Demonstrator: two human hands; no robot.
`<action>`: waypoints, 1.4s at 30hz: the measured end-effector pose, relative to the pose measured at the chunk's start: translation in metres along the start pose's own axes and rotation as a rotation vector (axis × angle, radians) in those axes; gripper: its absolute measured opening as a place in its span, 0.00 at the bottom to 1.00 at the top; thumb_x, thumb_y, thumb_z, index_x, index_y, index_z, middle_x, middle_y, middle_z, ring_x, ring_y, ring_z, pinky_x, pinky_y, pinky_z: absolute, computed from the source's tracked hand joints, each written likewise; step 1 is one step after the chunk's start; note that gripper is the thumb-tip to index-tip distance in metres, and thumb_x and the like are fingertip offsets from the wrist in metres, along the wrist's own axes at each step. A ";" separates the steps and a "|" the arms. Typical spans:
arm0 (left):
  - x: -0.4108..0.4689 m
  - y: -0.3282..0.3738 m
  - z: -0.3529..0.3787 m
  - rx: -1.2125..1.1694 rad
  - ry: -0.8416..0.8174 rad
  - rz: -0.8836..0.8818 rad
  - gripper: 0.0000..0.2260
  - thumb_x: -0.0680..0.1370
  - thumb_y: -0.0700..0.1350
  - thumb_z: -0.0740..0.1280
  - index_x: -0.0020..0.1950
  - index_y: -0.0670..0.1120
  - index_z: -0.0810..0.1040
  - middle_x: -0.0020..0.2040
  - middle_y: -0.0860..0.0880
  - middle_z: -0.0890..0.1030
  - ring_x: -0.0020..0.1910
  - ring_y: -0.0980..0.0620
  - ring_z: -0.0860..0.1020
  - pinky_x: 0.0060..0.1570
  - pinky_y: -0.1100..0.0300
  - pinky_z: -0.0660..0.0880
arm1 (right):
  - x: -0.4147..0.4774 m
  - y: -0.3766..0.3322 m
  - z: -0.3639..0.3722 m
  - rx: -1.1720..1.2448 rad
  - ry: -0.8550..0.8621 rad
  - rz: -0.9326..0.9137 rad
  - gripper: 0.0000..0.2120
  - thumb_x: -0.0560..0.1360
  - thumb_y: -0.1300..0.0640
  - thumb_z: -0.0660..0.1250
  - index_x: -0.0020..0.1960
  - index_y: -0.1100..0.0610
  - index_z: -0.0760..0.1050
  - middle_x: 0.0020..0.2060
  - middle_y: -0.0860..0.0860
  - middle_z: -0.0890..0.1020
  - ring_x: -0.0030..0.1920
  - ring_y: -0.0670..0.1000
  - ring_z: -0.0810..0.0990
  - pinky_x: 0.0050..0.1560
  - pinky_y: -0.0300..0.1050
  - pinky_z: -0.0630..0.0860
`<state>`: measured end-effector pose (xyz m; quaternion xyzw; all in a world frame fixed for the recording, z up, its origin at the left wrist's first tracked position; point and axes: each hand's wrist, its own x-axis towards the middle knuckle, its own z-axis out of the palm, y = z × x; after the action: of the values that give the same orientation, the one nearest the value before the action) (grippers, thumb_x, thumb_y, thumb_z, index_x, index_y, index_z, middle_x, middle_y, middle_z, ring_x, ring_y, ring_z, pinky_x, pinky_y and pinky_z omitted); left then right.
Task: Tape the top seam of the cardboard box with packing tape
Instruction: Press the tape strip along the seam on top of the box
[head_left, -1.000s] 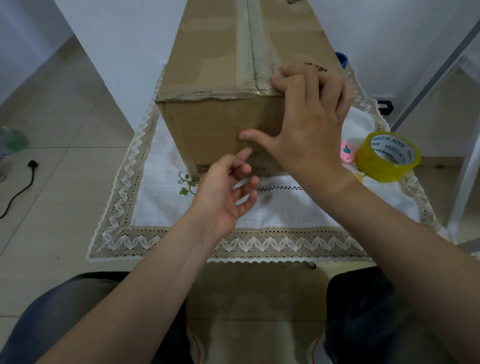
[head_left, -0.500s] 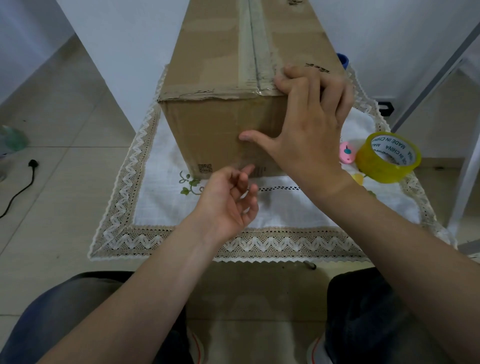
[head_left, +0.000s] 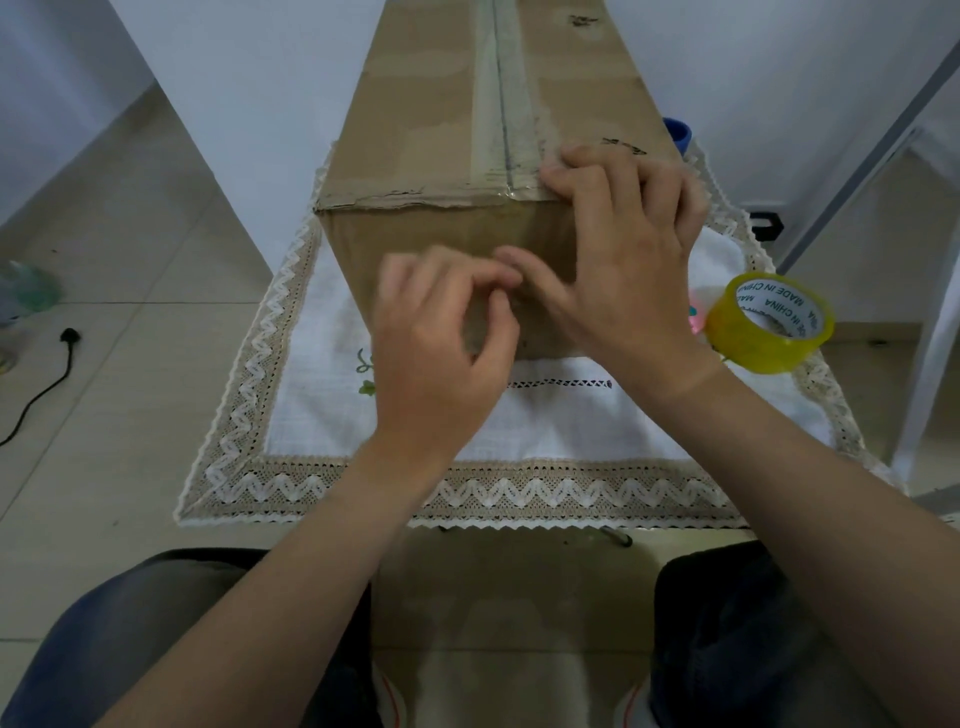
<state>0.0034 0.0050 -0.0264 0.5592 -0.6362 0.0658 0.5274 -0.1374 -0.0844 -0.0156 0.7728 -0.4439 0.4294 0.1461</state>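
**Left grip** (head_left: 441, 332): blurred, with fingers curled at the box's front face, touching the right grip's thumb. Whether it pinched a tape end could not be told.

**Box** (head_left: 415, 135): one, standing on the desk (head_left: 322, 488) ahead of both grips. Its seam (head_left: 501, 104) was already taped.

**Right grip** (head_left: 623, 244): released, fingertips pressing the top edge beside the seam.

**Roll** (head_left: 774, 322): one, lying right of that grip.

**Risk:** uneven pressing could probably wrinkle or lift the tape end on the front face.
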 end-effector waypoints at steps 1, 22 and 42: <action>0.008 -0.002 -0.002 0.095 0.054 0.041 0.07 0.78 0.39 0.69 0.54 0.45 0.84 0.52 0.50 0.83 0.55 0.45 0.76 0.57 0.54 0.69 | 0.003 0.000 -0.003 0.003 -0.006 0.025 0.30 0.78 0.29 0.62 0.63 0.53 0.78 0.63 0.49 0.79 0.63 0.57 0.74 0.67 0.58 0.65; 0.026 -0.024 -0.005 0.376 -0.067 -0.049 0.31 0.72 0.49 0.70 0.76 0.54 0.71 0.76 0.57 0.71 0.80 0.50 0.63 0.72 0.35 0.61 | -0.007 0.015 0.001 -0.042 -0.026 -0.069 0.40 0.70 0.25 0.68 0.71 0.51 0.73 0.70 0.51 0.75 0.69 0.55 0.69 0.72 0.57 0.62; 0.036 -0.023 0.004 0.347 0.095 -0.115 0.23 0.75 0.68 0.70 0.62 0.54 0.81 0.62 0.57 0.81 0.68 0.45 0.74 0.68 0.32 0.64 | 0.012 0.007 -0.013 0.114 0.047 0.039 0.16 0.79 0.37 0.66 0.53 0.48 0.83 0.53 0.45 0.82 0.56 0.55 0.76 0.58 0.52 0.62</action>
<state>0.0259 -0.0297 -0.0129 0.6734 -0.5568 0.1706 0.4554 -0.1470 -0.0875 0.0006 0.7608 -0.4301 0.4747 0.1039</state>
